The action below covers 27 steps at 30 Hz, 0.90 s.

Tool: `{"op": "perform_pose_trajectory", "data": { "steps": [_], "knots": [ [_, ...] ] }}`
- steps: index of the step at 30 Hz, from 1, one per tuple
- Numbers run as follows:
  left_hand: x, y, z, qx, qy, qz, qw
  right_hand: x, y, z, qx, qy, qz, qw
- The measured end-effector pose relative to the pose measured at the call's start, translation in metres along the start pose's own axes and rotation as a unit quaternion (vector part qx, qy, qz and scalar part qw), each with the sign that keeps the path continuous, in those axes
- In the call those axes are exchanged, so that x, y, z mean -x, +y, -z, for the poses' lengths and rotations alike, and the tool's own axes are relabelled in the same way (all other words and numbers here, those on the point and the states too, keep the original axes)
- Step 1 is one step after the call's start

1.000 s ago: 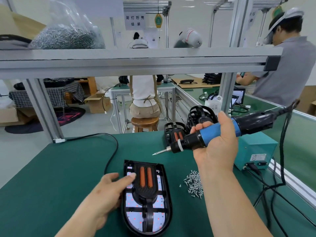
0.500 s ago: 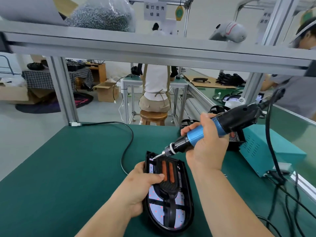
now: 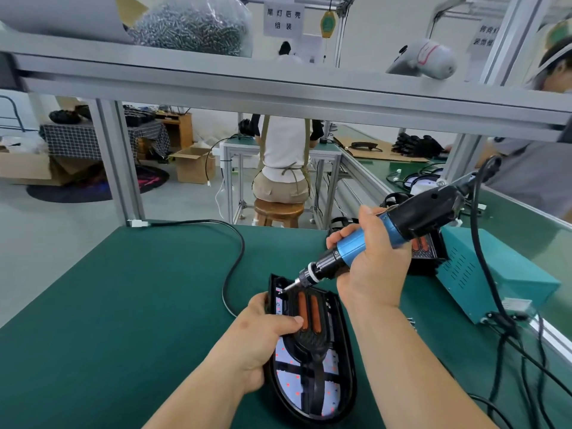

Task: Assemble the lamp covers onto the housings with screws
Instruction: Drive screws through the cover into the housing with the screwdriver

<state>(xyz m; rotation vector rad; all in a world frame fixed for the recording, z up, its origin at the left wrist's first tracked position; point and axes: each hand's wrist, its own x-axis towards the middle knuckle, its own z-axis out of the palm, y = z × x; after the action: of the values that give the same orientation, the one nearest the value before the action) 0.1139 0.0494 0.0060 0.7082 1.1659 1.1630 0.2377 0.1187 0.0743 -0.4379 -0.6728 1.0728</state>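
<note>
Fastening step: the bit of the electric screwdriver (image 3: 402, 224) meets the far-left corner of the lamp assembly; the screw is too small to make out.
Grip, left: the left hand (image 3: 263, 332) clasps the left edge of the lamp housing (image 3: 348, 351), thumb pressed across the lamp cover (image 3: 309, 342).
Grip, right: the right hand (image 3: 374, 274) wraps around the blue barrel of the tool, which leans down and to the left.
Location of work: the housing lies on the green desk (image 3: 123, 305), between both forearms.
Risk, tilt: the tool stands well off vertical, so the bit may cam out or the screw may enter crooked.
Risk, slip: a skidding bit could scratch the cover or strike the nearby thumb.
Risk, shift: a slackened left grip would let torque twist the housing and misalign the cover.
Risk, cord: the black cord (image 3: 479, 230) near the teal power box (image 3: 510, 280) could drag on the tool.
</note>
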Motion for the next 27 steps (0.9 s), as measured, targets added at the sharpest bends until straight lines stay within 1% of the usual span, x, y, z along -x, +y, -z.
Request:
{"op": "perform_pose_trajectory", "data": {
  "steps": [7, 10, 13, 16, 27],
  "knots": [
    [-0.001, 0.001, 0.0, -0.005, -0.003, 0.0, 1.0, 0.002, -0.002, -0.008, 0.035, -0.042, 0.006, 0.998],
    [-0.001, 0.0, 0.0, -0.005, -0.007, -0.004, 1.0, 0.01, -0.003, -0.01, 0.06, -0.061, 0.025, 0.996],
    [-0.001, 0.0, 0.0, 0.002, -0.009, 0.003, 1.0, 0.024, 0.0, -0.006, 0.063, -0.043, 0.061, 0.995],
    [0.0, 0.002, -0.001, 0.002, -0.008, 0.002, 1.0, 0.031, 0.0, -0.003, 0.059, -0.02, 0.076, 0.995],
    [0.002, 0.003, -0.001, -0.001, -0.008, 0.008, 1.0, 0.029, 0.001, -0.007, 0.062, -0.027, 0.097, 0.993]
  ]
}}
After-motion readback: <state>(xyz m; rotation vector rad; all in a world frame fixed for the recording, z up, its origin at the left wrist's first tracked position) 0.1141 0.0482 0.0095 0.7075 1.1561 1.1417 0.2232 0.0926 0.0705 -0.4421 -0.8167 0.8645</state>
